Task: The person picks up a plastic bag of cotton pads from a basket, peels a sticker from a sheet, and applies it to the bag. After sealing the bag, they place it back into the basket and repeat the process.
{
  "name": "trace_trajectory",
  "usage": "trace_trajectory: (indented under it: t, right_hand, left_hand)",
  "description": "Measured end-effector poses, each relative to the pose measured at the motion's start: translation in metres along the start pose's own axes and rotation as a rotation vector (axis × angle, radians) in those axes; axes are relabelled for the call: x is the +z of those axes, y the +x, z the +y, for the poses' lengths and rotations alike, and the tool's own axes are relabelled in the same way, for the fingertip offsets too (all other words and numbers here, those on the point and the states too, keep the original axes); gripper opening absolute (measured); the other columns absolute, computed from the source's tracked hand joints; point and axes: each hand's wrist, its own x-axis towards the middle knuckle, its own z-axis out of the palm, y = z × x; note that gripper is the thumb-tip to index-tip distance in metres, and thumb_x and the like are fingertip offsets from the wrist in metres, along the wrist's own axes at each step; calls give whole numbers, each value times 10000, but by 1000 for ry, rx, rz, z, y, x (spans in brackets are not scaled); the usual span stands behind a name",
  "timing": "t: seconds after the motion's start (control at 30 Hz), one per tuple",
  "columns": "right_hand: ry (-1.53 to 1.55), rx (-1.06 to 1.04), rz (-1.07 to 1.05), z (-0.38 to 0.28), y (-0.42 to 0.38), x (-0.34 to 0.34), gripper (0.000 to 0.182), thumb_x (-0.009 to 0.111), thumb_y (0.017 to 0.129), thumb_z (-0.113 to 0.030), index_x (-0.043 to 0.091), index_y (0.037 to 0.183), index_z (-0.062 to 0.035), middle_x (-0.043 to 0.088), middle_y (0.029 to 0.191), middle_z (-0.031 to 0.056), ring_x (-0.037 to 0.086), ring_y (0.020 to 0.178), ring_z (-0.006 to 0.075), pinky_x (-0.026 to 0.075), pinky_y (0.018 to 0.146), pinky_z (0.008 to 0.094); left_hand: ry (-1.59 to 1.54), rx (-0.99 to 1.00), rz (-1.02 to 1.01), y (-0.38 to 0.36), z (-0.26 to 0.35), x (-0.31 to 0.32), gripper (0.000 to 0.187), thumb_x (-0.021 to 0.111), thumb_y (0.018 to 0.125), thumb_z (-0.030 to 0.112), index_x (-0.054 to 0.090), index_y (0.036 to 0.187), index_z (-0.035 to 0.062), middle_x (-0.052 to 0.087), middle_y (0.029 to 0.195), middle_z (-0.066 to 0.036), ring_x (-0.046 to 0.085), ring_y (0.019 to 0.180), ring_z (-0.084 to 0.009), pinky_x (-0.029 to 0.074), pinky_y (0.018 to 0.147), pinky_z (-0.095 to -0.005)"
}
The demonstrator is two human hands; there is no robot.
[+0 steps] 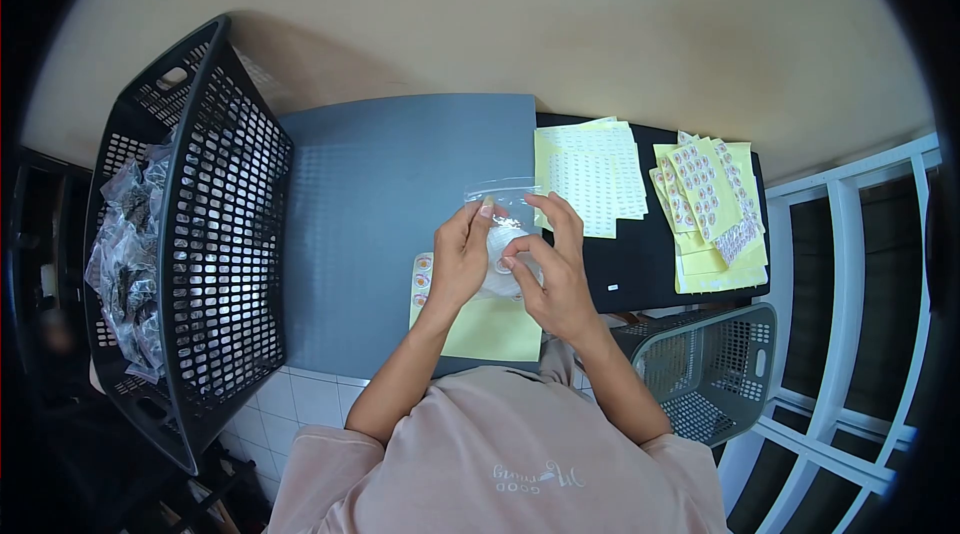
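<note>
A clear zip bag with something white in its lower part is in front of me, above the table. My left hand is closed on the bag's left edge, thumb on the front. At the bag's front, the thumb and index finger of my right hand are drawn together at a small round sticker. Another right finger reaches up to the bag's right edge. Below my hands lies a yellow-backed sticker sheet, round printed stickers showing at its left side; the bag and hands hide part of it.
Left of the grey table stands a tall dark basket holding filled clear bags. On the black surface at right lie label sheets and round-sticker sheets. A grey-green basket is below, beside a white railing.
</note>
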Motion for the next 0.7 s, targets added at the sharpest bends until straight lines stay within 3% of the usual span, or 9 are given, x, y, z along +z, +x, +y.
trace_trajectory:
  t: [0.13,0.23,0.33,0.4,0.43,0.5,0.53,0.6,0.7]
  right_hand:
    - [-88,30,37,3,-2,16,107,675,762,9,617,840,-36,389,1364,201,303,1300,449,272,1060,518]
    - [101,147,137,5,-6,24,121,697,748,28,614,809,-34,403,1350,197,366,1292,395,348,1025,472]
    - [-15,74,163,5,-5,25,209,710,741,39,583,895,-23,392,1343,193,426,1255,342,445,951,408]
    - [348,359,215,2,-5,24,408,711,773,-5,478,1106,-39,361,1362,223,423,1244,335,462,913,398]
    - [346,361,216,7,-6,25,408,711,773,-5,478,1106,-39,361,1362,223,423,1244,335,462,913,398]
    - [847,441,200,19,-6,29,604,727,782,-4,330,1236,-44,432,1311,233,559,1095,261,526,779,306]
    - [849,441,199,20,-6,25,604,727,782,-4,330,1236,-44,432,1311,233,559,1095,261,526,779,306]
    - [1006,657,143,17,-3,16,640,728,796,-3,279,1252,-30,552,1195,236,641,916,215,537,735,270]
    - [799,511,138,23,-8,25,615,727,801,-7,290,1235,-15,629,1078,228,664,846,200,542,675,266]
  left_hand:
    - [-164,-45,32,-4,9,6,308,445,1009,191,630,939,-44,661,784,-84,542,706,-86,442,641,-263]
    - [-87,-72,-42,-1,1,-2,301,434,1023,211,610,966,-27,680,853,-100,565,768,-90,454,683,-237]
    - [-27,-18,-9,-3,0,-3,288,433,1023,203,602,971,-25,681,866,-100,571,769,-82,460,666,-230]
    - [-149,-86,-2,-4,3,1,288,436,1023,202,607,967,-23,658,840,-71,553,746,-72,448,642,-225]
    - [-274,-151,8,-4,4,3,288,439,1022,202,611,962,-21,635,814,-41,536,723,-62,436,618,-220]
    - [-214,-110,10,-5,3,2,292,435,1020,192,621,954,-24,655,816,-61,546,737,-70,442,641,-228]
    - [-151,-67,14,-5,3,1,298,430,1017,182,631,946,-26,676,819,-80,556,752,-78,448,663,-236]
    - [-140,-84,-1,-5,4,0,297,431,1018,183,623,948,-32,683,839,-92,565,756,-80,459,675,-240]
    - [-144,-75,-21,-7,9,5,298,431,1021,186,608,954,-44,695,873,-115,578,756,-83,476,685,-249]
